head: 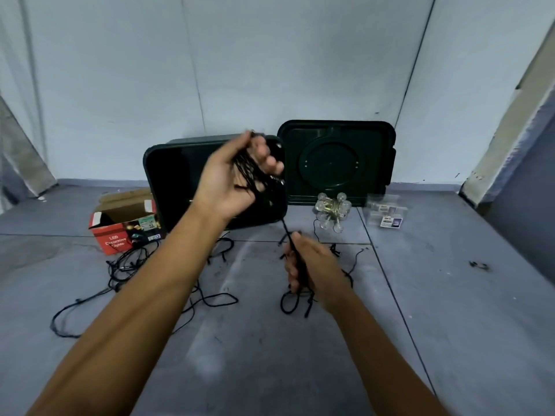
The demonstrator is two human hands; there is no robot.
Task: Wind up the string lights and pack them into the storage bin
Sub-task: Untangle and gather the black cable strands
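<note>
My left hand [231,178] is raised in front of the dark green storage bin [168,181] and grips a wound bundle of black string lights [255,178]. From the bundle a taut strand runs down to my right hand [312,265], which is closed around the black wire low above the floor. The rest of the string lies in loose loops on the grey floor [126,265] to the left and under my arms. The bin stands open by the wall; its inside looks dark.
The bin's lid [336,160] leans upright against the wall to the right. A wound bundle of clear bulb lights [333,211] lies in front of it, a clear plastic package [386,211] further right. An open red LED-lights box [123,223] sits left of the bin.
</note>
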